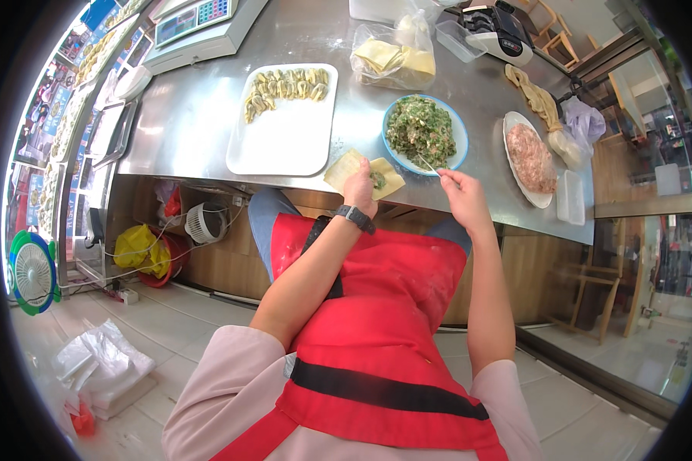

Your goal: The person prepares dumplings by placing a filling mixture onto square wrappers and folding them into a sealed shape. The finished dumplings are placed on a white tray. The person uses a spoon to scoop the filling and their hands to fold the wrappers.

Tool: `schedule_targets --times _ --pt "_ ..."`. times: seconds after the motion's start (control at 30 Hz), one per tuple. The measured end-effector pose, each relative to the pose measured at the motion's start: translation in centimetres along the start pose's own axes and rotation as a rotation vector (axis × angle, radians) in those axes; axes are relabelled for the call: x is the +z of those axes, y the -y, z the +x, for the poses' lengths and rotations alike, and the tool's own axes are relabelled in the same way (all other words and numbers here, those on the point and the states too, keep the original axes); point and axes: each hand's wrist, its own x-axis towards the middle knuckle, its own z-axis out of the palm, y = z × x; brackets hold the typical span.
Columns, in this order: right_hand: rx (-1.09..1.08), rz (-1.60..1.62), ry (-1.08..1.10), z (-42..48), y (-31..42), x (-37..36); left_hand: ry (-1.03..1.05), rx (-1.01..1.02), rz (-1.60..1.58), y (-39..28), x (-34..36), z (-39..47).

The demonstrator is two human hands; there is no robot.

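Note:
My left hand [360,187] holds thin yellow dough wrappers [390,173] near the table's front edge, with a small dab of green filling [378,180] on the top one. A thin utensil [429,165] is pinched in my right hand [462,196], its far end at the green filling heaped in a blue-rimmed bowl [466,151]. To the left of the bowl lies a white tray [282,144]. Rows of folded dumplings [288,85] fill its far part.
Behind the bowl sits a plastic bag of wrappers [393,56]. A white dish of minced meat [530,158] and a clear plastic container [571,197] are at the right. A scale [193,29] and a banknote counter [499,34] stand farther back on the metal table [173,132].

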Motion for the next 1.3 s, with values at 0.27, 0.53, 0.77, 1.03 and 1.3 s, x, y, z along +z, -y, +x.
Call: schedule_targets --times 0.27,0.53,0.77,1.03,1.3 --pt "0.082 -0.222 0.214 3.1 -0.6 -0.2 -0.020 -0.038 0.124 2.0 3.2 0.2" --pt "0.199 0.123 0.207 0.2 1.6 1.2 0.008 -0.075 0.020 1.4 3.7 -0.4" --pt "-0.097 -0.095 0.024 -5.1 0.4 5.4 0.067 -0.163 -0.097 1.0 0.9 0.7" --pt "0.023 0.333 0.092 -4.1 0.7 3.2 0.167 -0.080 0.009 -1.5 1.6 -2.2" --pt "0.498 0.793 0.093 -3.6 1.2 2.6 0.232 -0.038 0.148 -1.2 2.5 -1.3"
